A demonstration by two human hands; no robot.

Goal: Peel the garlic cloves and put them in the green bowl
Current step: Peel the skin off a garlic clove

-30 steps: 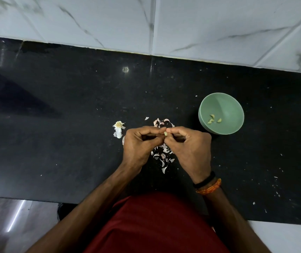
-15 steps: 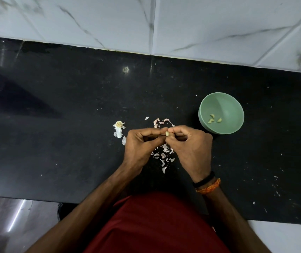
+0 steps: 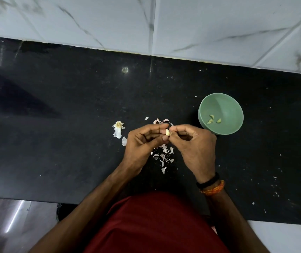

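A small pale garlic clove is held above the black counter between both hands. My left hand pinches it with thumb and fingertips from the left. My right hand pinches at its right side with curled fingers. The green bowl stands on the counter just right of my right hand, with three peeled cloves lying in its bottom. Loose garlic skins lie on the counter under and between my hands.
A garlic root stub with papery skin lies left of my left hand. More skin bits lie behind the hands. The black counter meets a white tiled wall at the back. Small white crumbs dot the right side.
The hands have shifted slightly and the clove shows more plainly between the fingertips. The bowl and skins have not moved.
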